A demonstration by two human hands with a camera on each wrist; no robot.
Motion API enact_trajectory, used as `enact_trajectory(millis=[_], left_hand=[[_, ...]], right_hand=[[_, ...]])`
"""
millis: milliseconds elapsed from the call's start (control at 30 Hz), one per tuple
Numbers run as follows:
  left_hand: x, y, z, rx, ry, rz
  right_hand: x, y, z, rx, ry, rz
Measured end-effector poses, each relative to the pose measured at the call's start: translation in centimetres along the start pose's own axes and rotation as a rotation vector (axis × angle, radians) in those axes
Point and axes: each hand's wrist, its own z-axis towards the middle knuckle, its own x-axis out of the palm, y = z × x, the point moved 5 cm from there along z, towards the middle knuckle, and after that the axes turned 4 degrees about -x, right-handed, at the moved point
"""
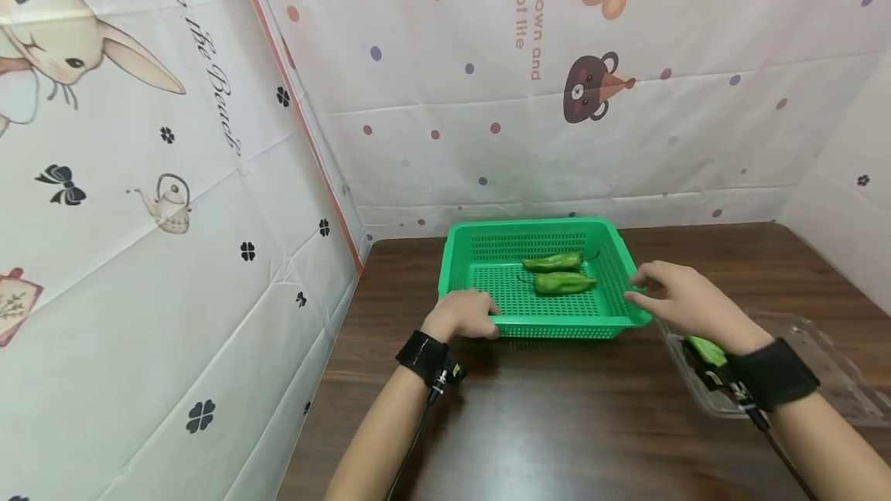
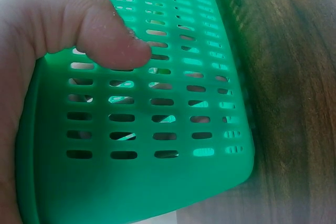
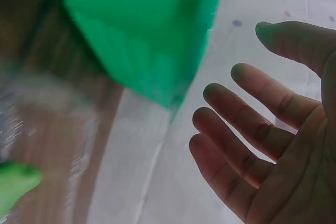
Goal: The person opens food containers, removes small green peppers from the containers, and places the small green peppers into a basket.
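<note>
Left hand [image 1: 465, 314], lower centre: fingers curled over green basket [image 1: 487, 253] front rim on desk [image 1: 557, 408]. Right hand [image 1: 678, 296], fingers spread loose, empty, beside basket's right corner. Two green peppers [image 1: 560, 273] inside basket, frame centre.

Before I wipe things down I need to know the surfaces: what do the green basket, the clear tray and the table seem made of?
Green basket: moulded plastic, slightly glossy, with slotted walls. Clear tray: thin see-through plastic, shiny, probably a packaging shell. Table: dark wood grain with a sheen, possibly veneer or laminate.

Bright, even light; wide-angle bending at edges, right wrist view blurred
</note>
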Motion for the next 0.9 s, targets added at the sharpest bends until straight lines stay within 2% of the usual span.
enact_trajectory(millis=[200,433,767,900], left_hand=[[-0.3,0.3,0.0,-0.041,-0.004,0.018],[-0.3,0.2,0.0,-0.059,0.018,0.010],[-0.1,0.2,0.0,-0.060,0.019,0.010],[0.0,0.2,0.1,-0.064,0.012,0.016]], right_hand=[[0.5,-2.0,-3.5,0.077,0.020,0.022],[1.2,-3.9,-6.8,0.164,0.058,-0.035],[1.4,-6.0,-8.7,0.213,0.086,-0.126],[2.0,-6.9,-9.4,0.251,0.126,-0.169]])
